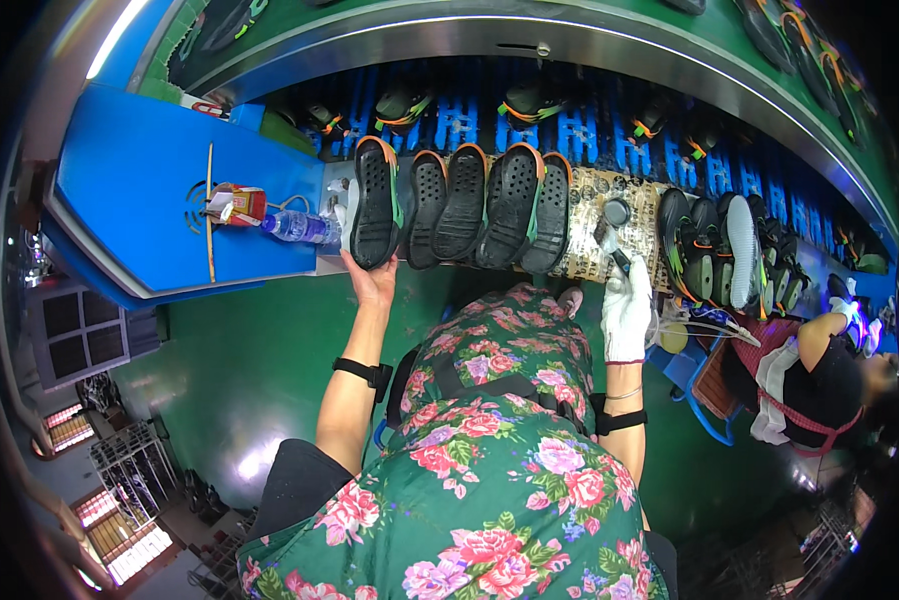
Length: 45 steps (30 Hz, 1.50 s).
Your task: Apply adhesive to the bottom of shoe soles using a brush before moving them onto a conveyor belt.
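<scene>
My bare left hand (371,281) grips the near end of a black shoe sole with orange and green trim (374,200), the leftmost in a row of several like soles (489,205) standing on the workbench (609,250). My right hand (626,312), in a white glove, holds a small dark brush (612,252) by its handle above the stained bench top, just right of the row. A small round dark pot (617,212) sits beyond the brush.
A plastic water bottle (294,227) and a red packet (239,205) lie on the blue table at left. More soles (719,250) stand at right, where another person (819,370) works. A green conveyor (529,30) carries shoes behind blue racks.
</scene>
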{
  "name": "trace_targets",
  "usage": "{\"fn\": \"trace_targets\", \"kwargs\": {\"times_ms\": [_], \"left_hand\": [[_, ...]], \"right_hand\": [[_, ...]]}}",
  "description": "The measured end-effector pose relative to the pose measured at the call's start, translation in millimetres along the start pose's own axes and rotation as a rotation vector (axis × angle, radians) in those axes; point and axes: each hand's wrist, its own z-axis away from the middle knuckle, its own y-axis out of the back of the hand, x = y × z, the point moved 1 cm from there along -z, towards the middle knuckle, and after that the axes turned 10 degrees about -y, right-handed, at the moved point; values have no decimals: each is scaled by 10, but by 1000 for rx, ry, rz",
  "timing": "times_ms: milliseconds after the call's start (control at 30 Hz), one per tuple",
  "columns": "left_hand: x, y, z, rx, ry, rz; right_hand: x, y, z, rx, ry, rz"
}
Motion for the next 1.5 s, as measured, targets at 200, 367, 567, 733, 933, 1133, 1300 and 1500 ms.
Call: {"fn": "trace_targets", "kwargs": {"times_ms": [200,367,567,733,933,1133,1300,1500], "left_hand": [[-109,215,-55,56,-17,-82],[-242,411,-204,-30,11,-78],[-266,486,-139,93,83,109],[-289,292,461,403,310,-33],[-505,-220,553,-14,550,-141],[-755,-496,168,-55,578,-166],[-757,-650,1,-210,676,-118],[-604,-931,405,-405,493,-162]], "right_hand": [[17,-78,7,-92,-56,50],[49,-210,56,-29,-46,61],[10,-226,93,-110,-69,62],[-29,-389,166,-112,-61,59],[-78,-689,309,-205,-74,98],[-81,-938,411,-283,-102,99],[-40,-1088,472,-353,-127,218],[18,-1321,608,-304,-161,174]]}}
